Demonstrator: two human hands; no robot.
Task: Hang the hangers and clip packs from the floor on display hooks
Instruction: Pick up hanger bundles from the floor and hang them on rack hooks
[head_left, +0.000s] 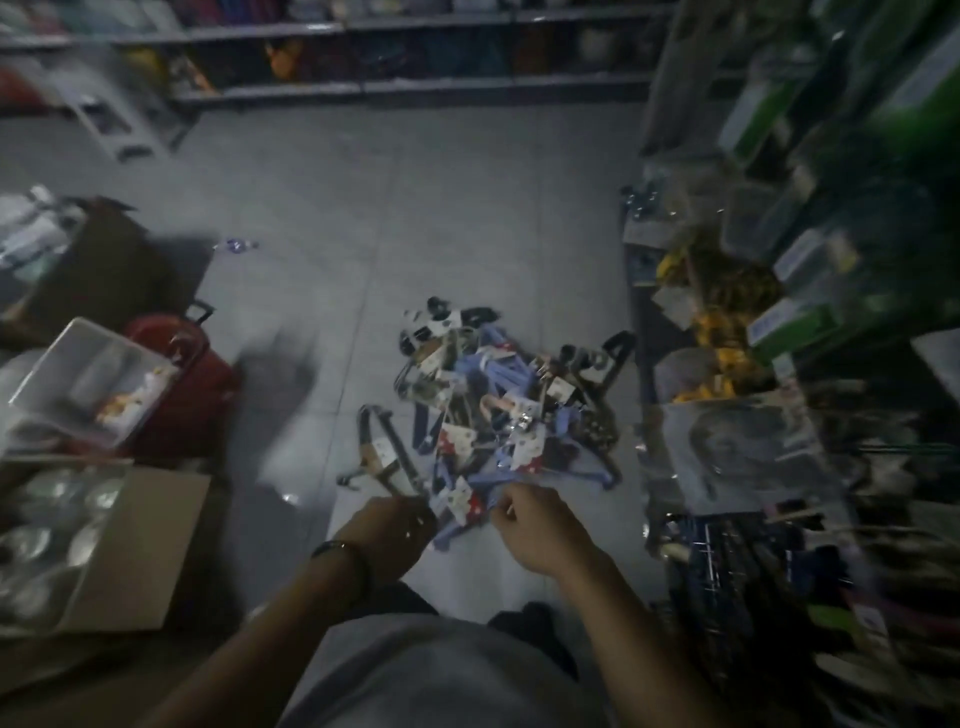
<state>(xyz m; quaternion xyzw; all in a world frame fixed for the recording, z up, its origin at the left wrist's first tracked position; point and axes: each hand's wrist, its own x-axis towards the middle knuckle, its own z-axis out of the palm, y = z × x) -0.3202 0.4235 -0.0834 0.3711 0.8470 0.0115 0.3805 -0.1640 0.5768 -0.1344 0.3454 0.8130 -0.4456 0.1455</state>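
Grey floor tiles (441, 208) run down a dim shop aisle. A pile of hangers and clip packs (498, 395) lies on them at mid-aisle. Well left of the pile sits a cardboard box (156, 519) of shiny bowls, with a white tub (67, 364) and a red container (197, 379) behind it. At the pile's near left edge, the left hand (387, 530) is curled round the ends of dark hangers (384, 452). Just right of it, the right hand (535, 525), fingers bent, pinches blue hangers (457, 530) at the pile's near edge. Right of the pile stands a crowded display rack (727, 467), too blurred to read.
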